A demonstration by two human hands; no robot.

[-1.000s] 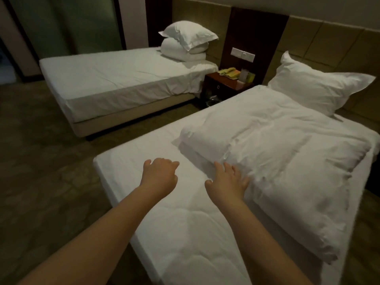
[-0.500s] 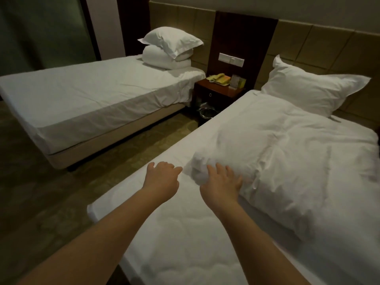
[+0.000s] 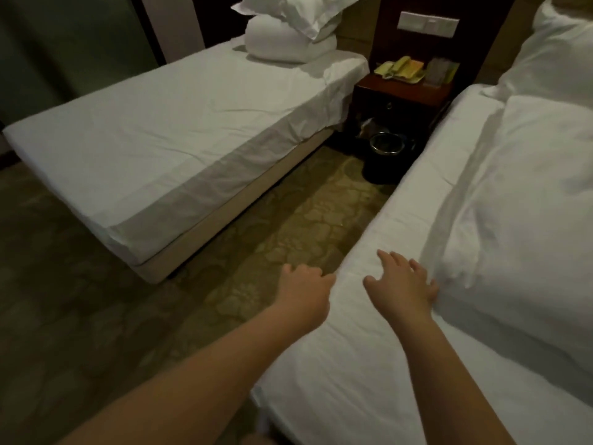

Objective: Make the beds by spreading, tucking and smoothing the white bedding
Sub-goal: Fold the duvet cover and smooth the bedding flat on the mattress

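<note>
Far bed sheeted with pillows stacked, near bed duvet lies bunched and unspread, right hand flat beside it with fingers released, left hand loosely curled, empty, at bed edge; most work probably left.

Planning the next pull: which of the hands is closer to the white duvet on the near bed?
Right. The right hand is over the mattress, fingertips at the duvet edge; the left hand sits farther off, at the mattress's side edge.
</note>
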